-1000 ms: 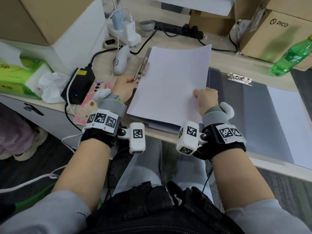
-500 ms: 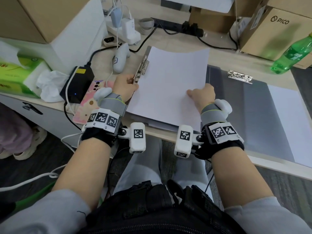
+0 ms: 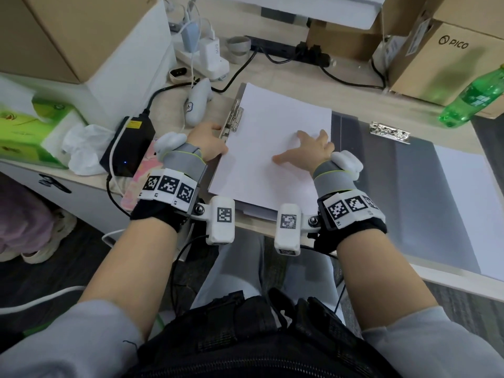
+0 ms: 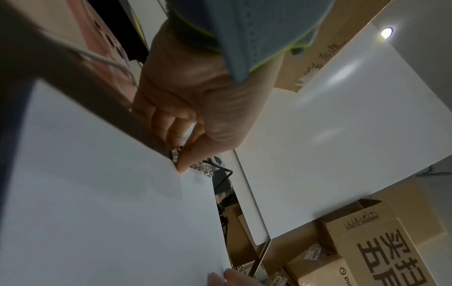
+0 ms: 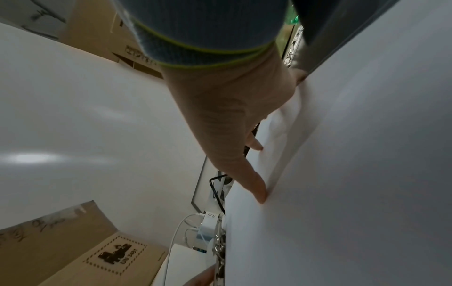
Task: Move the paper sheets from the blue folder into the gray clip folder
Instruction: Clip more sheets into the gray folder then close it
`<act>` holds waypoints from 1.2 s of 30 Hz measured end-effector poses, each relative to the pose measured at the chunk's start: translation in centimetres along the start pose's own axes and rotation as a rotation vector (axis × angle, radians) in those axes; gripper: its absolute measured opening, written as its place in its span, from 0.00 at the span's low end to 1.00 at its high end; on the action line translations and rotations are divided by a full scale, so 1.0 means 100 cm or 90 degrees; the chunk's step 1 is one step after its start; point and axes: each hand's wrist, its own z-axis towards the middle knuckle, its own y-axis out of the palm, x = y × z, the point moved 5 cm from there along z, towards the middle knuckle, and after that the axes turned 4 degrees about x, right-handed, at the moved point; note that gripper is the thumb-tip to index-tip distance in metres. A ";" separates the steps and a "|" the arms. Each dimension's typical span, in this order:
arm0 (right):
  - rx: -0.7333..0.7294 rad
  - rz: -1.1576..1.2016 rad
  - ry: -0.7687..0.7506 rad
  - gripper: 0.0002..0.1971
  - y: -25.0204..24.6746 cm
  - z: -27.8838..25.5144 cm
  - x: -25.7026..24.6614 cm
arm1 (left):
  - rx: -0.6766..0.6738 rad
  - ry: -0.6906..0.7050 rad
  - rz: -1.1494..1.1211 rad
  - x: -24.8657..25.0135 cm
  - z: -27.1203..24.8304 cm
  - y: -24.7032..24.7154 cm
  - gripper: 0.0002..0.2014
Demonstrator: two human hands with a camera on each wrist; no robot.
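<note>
- Paper sheets (image 3: pixel 270 148): white stack, lying flat on the gray clip folder (image 3: pixel 215 170) at the near edge of the desk (image 3: pixel 286 77); left edge just beside the metal clip (image 3: pixel 234 120).
- Right hand (image 3: pixel 308 151): spread flat, fingers straight, pressing down on the right half of the top sheet; fingertip (image 5: pixel 260 195) seen in the right wrist view resting on the paper surface.
- Left hand (image 3: pixel 207 143): at the left border of the stack, directly beside the clip; fingers curled, thumb (image 4: pixel 188 160) pinching down at the clip lever and the sheet edge in the left wrist view.
- Gray clip folder: mostly hidden under the sheets; only its left margin and near corner showing.
- Second folder (image 3: pixel 409 192): lying open to the right of the stack, dark inner face, own metal clip (image 3: pixel 390 132) at its far edge, a white sheet (image 3: pixel 469 208) still on its right side; colour reads grayish, blue not certain.
- Green bottle (image 3: pixel 474 96): lying tilted at the far right, well apart from both hands.
- Black power adapter (image 3: pixel 131 143): left of the left hand, on the desk.
- Tissue pack (image 3: pixel 30 129): far left.
- Cardboard box marked PICO (image 3: pixel 447 58): far right rear.
</note>
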 end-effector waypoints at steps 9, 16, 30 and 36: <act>0.033 0.016 0.091 0.42 -0.010 0.020 0.007 | -0.087 0.034 -0.016 0.006 0.005 -0.002 0.36; 0.047 0.033 0.120 0.41 -0.013 0.017 0.014 | -0.084 0.048 -0.015 0.003 0.007 -0.002 0.36; 0.214 0.313 0.102 0.17 -0.028 0.015 0.035 | -0.058 0.030 -0.040 -0.001 0.003 -0.001 0.36; 0.231 0.320 0.081 0.17 -0.028 0.013 0.040 | -0.051 0.044 -0.041 0.003 0.001 0.000 0.34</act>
